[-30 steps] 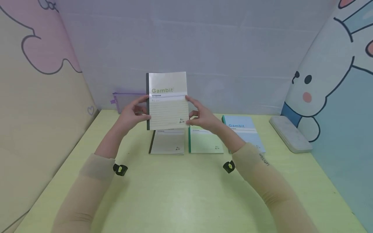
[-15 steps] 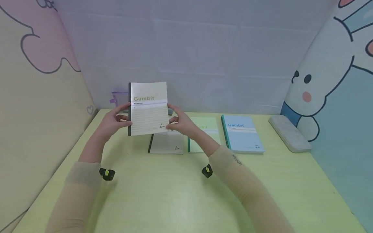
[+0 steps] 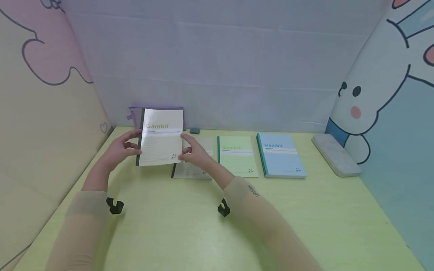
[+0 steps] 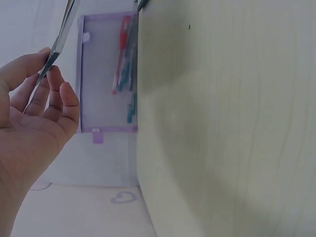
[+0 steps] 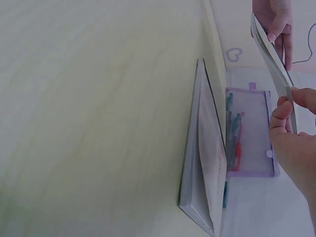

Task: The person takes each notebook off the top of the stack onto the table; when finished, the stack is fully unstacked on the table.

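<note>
Both hands hold a white Gambit notebook [image 3: 161,141] with a dark spine above the back left of the table. My left hand [image 3: 118,149] pinches its spine edge between thumb and fingers. On the opposite edge, my right hand [image 3: 194,151] pinches near the lower corner. Both wrist views show the notebook side-on and raised off the tabletop. A grey notebook [image 3: 190,171] lies just right of it, partly covered by the right hand and the held notebook. Farther right lie a green notebook [image 3: 238,158] and a thicker blue notebook [image 3: 282,156].
Behind the held notebook, a purple-edged mesh pencil case [image 4: 106,74] with several pens leans on the back wall. A small dark teal block [image 3: 194,131] sits at the table's back edge. A grey-white case [image 3: 335,154] lies at the far right.
Both hands have carried the white notebook left and lower, toward the pencil case. The grey, green and blue notebooks have stayed put and are less covered by the right arm.
</note>
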### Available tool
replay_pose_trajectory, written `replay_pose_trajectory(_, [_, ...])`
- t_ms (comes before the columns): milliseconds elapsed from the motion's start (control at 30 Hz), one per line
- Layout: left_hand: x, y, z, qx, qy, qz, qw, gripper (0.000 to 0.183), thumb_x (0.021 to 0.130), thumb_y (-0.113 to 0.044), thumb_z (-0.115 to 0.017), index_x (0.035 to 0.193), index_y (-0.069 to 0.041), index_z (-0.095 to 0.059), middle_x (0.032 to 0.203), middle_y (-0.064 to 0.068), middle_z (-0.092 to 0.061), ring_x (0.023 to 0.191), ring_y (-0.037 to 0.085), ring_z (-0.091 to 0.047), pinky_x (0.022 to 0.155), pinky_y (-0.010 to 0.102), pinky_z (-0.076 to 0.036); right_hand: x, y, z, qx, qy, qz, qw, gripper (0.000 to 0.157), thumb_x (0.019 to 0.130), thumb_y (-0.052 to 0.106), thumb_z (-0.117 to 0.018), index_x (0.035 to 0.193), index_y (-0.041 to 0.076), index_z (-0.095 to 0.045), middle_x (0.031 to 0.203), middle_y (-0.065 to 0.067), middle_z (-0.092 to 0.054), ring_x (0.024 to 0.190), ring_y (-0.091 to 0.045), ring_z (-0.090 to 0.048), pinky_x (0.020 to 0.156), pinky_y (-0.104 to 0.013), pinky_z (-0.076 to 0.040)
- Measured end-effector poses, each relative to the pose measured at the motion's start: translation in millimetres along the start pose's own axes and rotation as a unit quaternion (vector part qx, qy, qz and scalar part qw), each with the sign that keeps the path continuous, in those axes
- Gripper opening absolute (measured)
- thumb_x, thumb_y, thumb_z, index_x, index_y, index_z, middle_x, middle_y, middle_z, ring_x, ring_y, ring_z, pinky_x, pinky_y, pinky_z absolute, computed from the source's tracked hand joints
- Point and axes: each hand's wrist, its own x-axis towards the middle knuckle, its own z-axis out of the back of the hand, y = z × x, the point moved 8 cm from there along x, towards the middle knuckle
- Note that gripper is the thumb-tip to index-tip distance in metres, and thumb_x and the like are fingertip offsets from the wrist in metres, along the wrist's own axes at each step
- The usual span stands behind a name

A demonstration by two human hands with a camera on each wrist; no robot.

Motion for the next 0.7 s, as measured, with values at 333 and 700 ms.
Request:
replay_pose_trajectory(333, [0.6,33.5,1.7,0.0,0.027,0.021,0.9994,0.082,0.086,-0.007,-0.067,0.152,-0.014,-0.018,0.15,0.02,-0.026,0.098,0.009,-0.052,0.081,0.016,-0.044,8.9,-24.4,-30.5,0.024,-0.009,-0.024,0.999,0.087,0.08,0.01,-0.076,0.15,0.019,-0.025,0.126,-0.007,-0.049,0.08,-0.007,-0.055,0.067,-0.022,-0.047])
replay_pose_trajectory(700, [0.8,67.7,2.4,-0.007,0.053,0.045,0.9976,0.082,0.086,-0.008,-0.066,0.152,-0.01,-0.016,0.148,0.023,-0.027,0.107,0.015,-0.048,0.079,0.014,-0.046,11.9,-42.6,-57.5,-0.026,-0.007,-0.05,0.998,0.093,0.078,0.005,-0.076,0.151,0.011,-0.02,0.083,-0.005,-0.064,0.072,-0.006,-0.056,0.065,-0.018,-0.044])
